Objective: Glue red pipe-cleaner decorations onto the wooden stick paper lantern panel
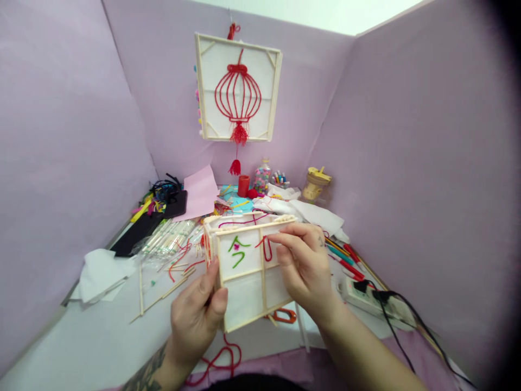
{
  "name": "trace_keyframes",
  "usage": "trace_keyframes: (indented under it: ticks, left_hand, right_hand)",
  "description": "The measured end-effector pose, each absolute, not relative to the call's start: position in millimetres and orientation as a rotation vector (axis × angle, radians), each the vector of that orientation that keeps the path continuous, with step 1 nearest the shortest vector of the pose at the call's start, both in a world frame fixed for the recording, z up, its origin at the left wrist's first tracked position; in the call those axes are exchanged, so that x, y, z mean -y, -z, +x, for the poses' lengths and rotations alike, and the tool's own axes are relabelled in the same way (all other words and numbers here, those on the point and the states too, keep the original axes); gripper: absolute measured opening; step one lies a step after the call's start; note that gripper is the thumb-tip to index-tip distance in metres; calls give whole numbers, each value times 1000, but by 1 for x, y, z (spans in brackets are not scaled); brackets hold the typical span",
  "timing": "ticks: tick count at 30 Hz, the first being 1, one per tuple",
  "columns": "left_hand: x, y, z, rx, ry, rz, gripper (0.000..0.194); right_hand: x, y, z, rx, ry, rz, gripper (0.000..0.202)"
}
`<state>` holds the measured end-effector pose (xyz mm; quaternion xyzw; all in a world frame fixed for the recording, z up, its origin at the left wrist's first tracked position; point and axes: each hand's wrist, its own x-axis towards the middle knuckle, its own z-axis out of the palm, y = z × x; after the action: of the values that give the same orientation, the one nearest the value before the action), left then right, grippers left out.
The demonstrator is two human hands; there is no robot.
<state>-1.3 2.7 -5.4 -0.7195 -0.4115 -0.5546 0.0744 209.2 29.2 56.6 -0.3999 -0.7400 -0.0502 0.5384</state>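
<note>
Your fingers close on a small lantern frame (248, 271) held above the near edge of the table (101, 336). Your left hand (195, 315) grips its near-left corner, thumb pressed on the front panel. Your right hand (303, 266) holds the right side, fingertips (277, 237) curled narrowly onto a red cord (266, 248) at the upper panel, just right of a green cord figure (238, 251). A finished lantern panel (238, 87) hangs on the far wall. A power strip (366, 296) lies to the right.
</note>
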Motion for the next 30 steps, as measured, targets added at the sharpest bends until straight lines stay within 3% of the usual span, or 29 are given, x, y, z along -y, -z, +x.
trace_keyframes:
  ticks: [17,23,27,30]
  left_hand:
    - [-2,4,-1,1320,1636,-2167,45]
    - [-5,5,-3,1359,1681,-2144,45]
    - [-9,8,-4,1482,1762,-2044,46]
    - [-12,8,-3,1545,1824,-1988,44]
  right_hand:
    - [-24,-58,214,1690,138,-935,26]
    - [10,-46,250,1475,149,-938,13]
    - [36,-19,266,1838,-134,-915,22]
    - [44,6,259,2123,-379,-1223,18]
